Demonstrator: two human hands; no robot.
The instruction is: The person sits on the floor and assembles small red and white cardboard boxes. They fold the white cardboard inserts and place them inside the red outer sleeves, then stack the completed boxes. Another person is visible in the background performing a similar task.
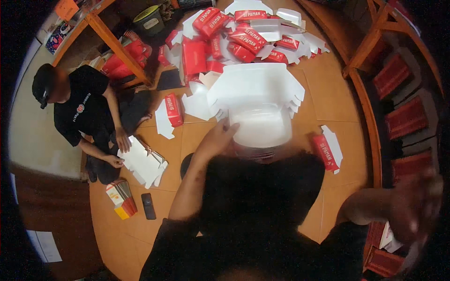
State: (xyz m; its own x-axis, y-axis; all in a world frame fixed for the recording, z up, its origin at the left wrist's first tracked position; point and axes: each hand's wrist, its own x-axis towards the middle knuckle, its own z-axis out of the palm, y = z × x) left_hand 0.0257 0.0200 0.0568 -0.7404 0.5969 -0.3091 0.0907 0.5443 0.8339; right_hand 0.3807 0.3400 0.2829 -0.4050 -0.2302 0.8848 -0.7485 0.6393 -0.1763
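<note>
A big white carton (255,89), unfolded with its flaps spread, stands on the floor in front of me over a stack of white cartons (262,129). My left hand (218,136) grips the carton's near left edge. My right hand (417,206) is far out to the lower right and blurred; it hovers over a stack of red and white flat cartons (388,241). Whether it holds anything cannot be made out. My dark lap fills the lower middle.
A pile of red and white cartons (234,37) lies at the back. One red flat carton (326,151) lies to the right. At the left a seated person (79,110) folds a white carton (143,161); a phone (148,206) and colourful packs (122,200) lie nearby. Wooden shelves (403,117) stand at the right.
</note>
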